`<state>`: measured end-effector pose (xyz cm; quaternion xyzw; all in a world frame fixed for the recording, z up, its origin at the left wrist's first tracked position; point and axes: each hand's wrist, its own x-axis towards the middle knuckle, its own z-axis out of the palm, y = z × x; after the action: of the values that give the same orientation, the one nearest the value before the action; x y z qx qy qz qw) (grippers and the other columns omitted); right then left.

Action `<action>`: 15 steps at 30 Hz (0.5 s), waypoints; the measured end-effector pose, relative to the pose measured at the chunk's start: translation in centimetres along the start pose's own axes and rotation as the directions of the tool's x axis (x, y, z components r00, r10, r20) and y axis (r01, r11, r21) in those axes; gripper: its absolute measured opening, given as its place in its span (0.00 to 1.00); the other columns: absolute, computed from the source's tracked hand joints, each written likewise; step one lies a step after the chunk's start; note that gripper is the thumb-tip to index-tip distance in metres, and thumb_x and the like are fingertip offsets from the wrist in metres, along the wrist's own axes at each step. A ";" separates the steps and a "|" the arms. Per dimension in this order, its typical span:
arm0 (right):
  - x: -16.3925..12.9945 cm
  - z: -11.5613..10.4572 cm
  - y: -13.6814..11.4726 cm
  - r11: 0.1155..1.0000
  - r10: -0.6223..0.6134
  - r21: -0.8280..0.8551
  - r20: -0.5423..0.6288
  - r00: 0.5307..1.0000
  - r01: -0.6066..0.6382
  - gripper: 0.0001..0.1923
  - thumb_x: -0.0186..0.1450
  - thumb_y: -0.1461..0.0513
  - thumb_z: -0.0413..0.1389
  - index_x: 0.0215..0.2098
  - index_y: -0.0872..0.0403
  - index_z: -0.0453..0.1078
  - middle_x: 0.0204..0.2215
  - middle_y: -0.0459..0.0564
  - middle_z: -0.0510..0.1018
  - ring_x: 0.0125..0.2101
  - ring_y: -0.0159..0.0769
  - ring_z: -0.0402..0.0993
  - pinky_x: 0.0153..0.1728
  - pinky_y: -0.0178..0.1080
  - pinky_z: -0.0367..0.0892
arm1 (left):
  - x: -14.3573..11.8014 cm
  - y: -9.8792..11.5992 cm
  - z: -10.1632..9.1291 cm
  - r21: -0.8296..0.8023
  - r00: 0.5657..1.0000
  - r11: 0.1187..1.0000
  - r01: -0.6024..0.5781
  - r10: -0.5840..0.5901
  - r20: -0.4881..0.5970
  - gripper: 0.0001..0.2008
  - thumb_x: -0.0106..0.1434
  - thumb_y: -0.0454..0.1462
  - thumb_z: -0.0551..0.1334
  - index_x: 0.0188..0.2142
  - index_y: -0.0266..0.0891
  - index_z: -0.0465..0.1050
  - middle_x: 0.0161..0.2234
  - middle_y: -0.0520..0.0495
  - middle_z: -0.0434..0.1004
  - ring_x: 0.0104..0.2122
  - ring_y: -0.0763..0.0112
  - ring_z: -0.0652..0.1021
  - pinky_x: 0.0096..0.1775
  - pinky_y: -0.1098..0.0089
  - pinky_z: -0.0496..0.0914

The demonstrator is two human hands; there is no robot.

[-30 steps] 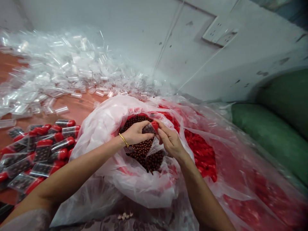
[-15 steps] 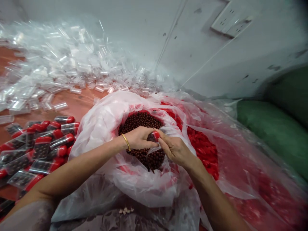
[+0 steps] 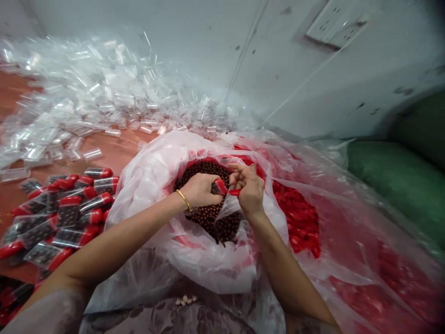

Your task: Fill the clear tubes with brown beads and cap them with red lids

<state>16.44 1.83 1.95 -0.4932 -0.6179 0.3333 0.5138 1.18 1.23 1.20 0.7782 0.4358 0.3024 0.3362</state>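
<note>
My left hand (image 3: pixel 199 190), with a gold bangle at the wrist, grips a small clear container (image 3: pixel 218 186) with dark contents and a red end facing right. Just to its right, my right hand (image 3: pixel 251 189) holds a small red cap (image 3: pixel 234 192) low near the thumb, its other fingers partly raised. A narrow gap separates the cap from the container. Both hands are above an open whitish plastic bag (image 3: pixel 205 273) holding dark brown beads (image 3: pixel 227 227). Some of the beads are hidden behind my hands.
Filled containers with red caps (image 3: pixel 68 211) lie at the left on the orange-brown surface (image 3: pixel 114 155). Behind them spreads a large heap of clear empty tubes (image 3: pixel 90 93). A clear bag of red caps (image 3: pixel 299 222) is at the right, near a green bulky object (image 3: pixel 392 181). The wall (image 3: pixel 208 46) stands behind.
My hands have moved apart. The right hand has come away from the container's red end, raised its fingers, and now shows a red cap. The left hand keeps its grip on the container.
</note>
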 end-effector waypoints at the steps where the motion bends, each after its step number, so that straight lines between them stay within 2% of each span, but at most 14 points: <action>1: 0.3 0.5 0.1 0.993 0.069 0.098 0.012 0.998 -0.069 0.33 0.65 0.41 0.37 0.39 0.54 0.73 0.19 0.43 0.67 0.13 0.25 0.55 0.16 0.33 0.55 | -0.1 0.0 0.0 0.036 1.000 0.999 -0.001 0.000 0.028 0.04 0.49 0.36 0.59 0.24 0.37 0.70 0.20 0.53 0.69 0.22 0.75 0.67 0.27 0.74 0.59; 3: 0.9 1.5 0.2 0.963 0.152 0.213 0.076 0.985 -0.165 0.33 0.64 0.40 0.35 0.41 0.53 0.71 0.23 0.43 0.68 0.12 0.23 0.51 0.14 0.33 0.55 | -0.4 0.1 0.2 0.132 0.996 0.991 -0.018 0.007 0.085 0.06 0.50 0.38 0.60 0.24 0.37 0.71 0.21 0.50 0.71 0.22 0.72 0.70 0.27 0.73 0.61; 5: 1.3 2.2 0.5 0.952 0.181 0.220 0.156 0.971 -0.213 0.34 0.64 0.40 0.33 0.43 0.52 0.71 0.28 0.45 0.71 0.15 0.24 0.58 0.17 0.32 0.60 | -0.5 0.3 0.4 0.230 0.992 0.973 -0.037 0.007 0.129 0.09 0.51 0.40 0.59 0.26 0.37 0.72 0.23 0.47 0.74 0.24 0.67 0.73 0.28 0.71 0.64; 8: 1.3 3.0 1.4 0.963 0.213 0.112 0.250 0.945 -0.246 0.36 0.65 0.41 0.31 0.49 0.51 0.69 0.35 0.48 0.75 0.28 0.29 0.72 0.29 0.32 0.68 | -0.6 0.6 0.8 0.331 0.983 0.943 -0.035 -0.027 0.180 0.11 0.52 0.41 0.59 0.30 0.36 0.74 0.27 0.42 0.76 0.29 0.60 0.77 0.32 0.67 0.68; 11: 0.9 3.4 2.4 0.964 0.257 -0.005 0.290 0.922 -0.267 0.36 0.66 0.41 0.31 0.56 0.51 0.65 0.42 0.50 0.76 0.40 0.32 0.74 0.42 0.35 0.68 | -0.7 0.6 1.0 0.389 0.972 0.921 -0.024 -0.070 0.226 0.12 0.53 0.41 0.59 0.33 0.35 0.75 0.30 0.39 0.77 0.33 0.57 0.78 0.35 0.65 0.71; 13: 0.5 3.6 2.6 0.972 0.233 -0.055 0.301 0.925 -0.227 0.37 0.66 0.41 0.30 0.59 0.50 0.62 0.47 0.50 0.74 0.46 0.33 0.72 0.49 0.38 0.65 | -1.0 0.3 1.1 0.412 0.965 0.911 -0.028 -0.083 0.247 0.13 0.53 0.40 0.58 0.35 0.35 0.76 0.31 0.38 0.78 0.34 0.55 0.78 0.36 0.64 0.71; 15: -0.1 3.7 2.5 0.990 0.116 -0.109 0.274 0.955 -0.090 0.36 0.66 0.41 0.31 0.61 0.49 0.60 0.53 0.50 0.71 0.52 0.35 0.68 0.56 0.42 0.59 | -1.2 -0.2 1.2 0.443 0.961 0.896 -0.041 -0.086 0.264 0.15 0.54 0.40 0.58 0.36 0.34 0.76 0.32 0.37 0.78 0.35 0.54 0.79 0.36 0.64 0.71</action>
<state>13.51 2.85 -1.27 -0.4966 -0.6729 0.3962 0.3791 1.50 -0.06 0.16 0.8636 0.4510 0.0793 0.2110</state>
